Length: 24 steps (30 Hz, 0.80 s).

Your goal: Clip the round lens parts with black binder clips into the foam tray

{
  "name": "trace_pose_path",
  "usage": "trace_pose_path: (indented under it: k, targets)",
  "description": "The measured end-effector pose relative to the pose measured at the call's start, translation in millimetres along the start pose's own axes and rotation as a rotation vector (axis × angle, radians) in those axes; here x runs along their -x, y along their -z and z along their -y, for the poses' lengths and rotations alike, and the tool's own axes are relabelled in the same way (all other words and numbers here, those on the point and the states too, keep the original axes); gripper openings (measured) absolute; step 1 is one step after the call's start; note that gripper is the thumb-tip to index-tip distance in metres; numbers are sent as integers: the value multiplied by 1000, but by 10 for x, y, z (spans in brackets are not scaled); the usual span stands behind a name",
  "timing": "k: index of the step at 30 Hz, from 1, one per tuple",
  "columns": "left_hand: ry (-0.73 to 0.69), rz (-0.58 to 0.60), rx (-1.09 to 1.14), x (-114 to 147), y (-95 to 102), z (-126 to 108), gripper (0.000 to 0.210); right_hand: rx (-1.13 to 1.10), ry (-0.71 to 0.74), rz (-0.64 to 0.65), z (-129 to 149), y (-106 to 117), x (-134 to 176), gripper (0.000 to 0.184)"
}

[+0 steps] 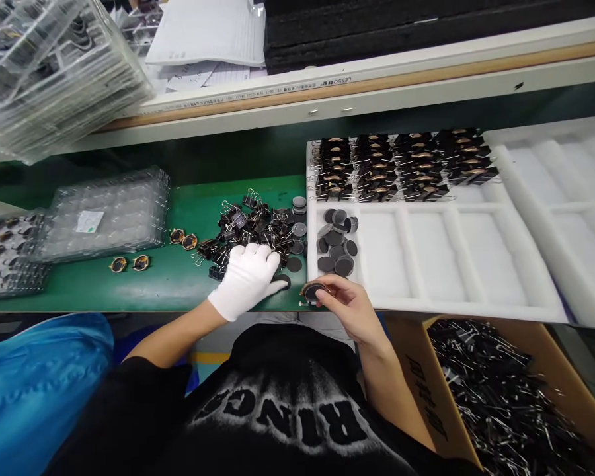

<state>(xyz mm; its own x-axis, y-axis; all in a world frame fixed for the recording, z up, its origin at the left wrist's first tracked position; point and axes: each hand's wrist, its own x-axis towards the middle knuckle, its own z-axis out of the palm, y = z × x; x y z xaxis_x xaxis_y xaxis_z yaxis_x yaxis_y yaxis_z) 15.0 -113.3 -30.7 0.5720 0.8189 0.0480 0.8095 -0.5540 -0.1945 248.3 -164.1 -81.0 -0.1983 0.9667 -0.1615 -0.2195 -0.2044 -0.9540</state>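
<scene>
My left hand (248, 281), in a white glove, rests at the front of a heap of black binder clips (248, 221). Its fingers curl down over the clips and their tips are hidden. The thumb reaches out to a dark round disc (282, 281). My bare right hand (350, 304) pinches a round part (313, 291) with a black face and a gold-coloured rim, above the table's front edge. Grey and black discs (337, 244) lie in a compartment of the white foam tray (391, 254) just behind this hand.
Rows of clipped parts (377, 168) fill the tray's back compartments. Loose gold-rimmed parts (141, 263) lie on the green table (178, 291) at left, near stacked clear plastic trays (109, 211). A carton (426, 390) of clips stands at lower right. A shelf edge (277, 99) crosses behind.
</scene>
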Motion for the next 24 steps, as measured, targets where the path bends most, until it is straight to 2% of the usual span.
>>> trace_pose_path:
  k: [4,8,12,14,16,19,21,24]
  targets:
    - [38,1,11,8,-121,50,32,-3,-24,5,8,0,-27,27]
    - [10,-55,83,-15,-109,155,38,-34,-12,37,26,-6,-59,19]
    - [164,-177,246,-58,-44,220,42,-52,36,58,29,-61,-118,16]
    - [296,-191,381,-111,4,256,44,-33,51,54,40,-126,-170,17]
    - [409,-141,554,-175,66,329,48,2,54,63,62,-208,-234,17]
    - [490,-5,798,-248,163,543,51,35,53,108,121,-321,-346,17]
    - [530,39,994,-275,199,742,50,54,66,156,182,-357,-423,16]
    - [581,-24,1290,-312,160,1037,46,96,97,220,312,-334,-540,14]
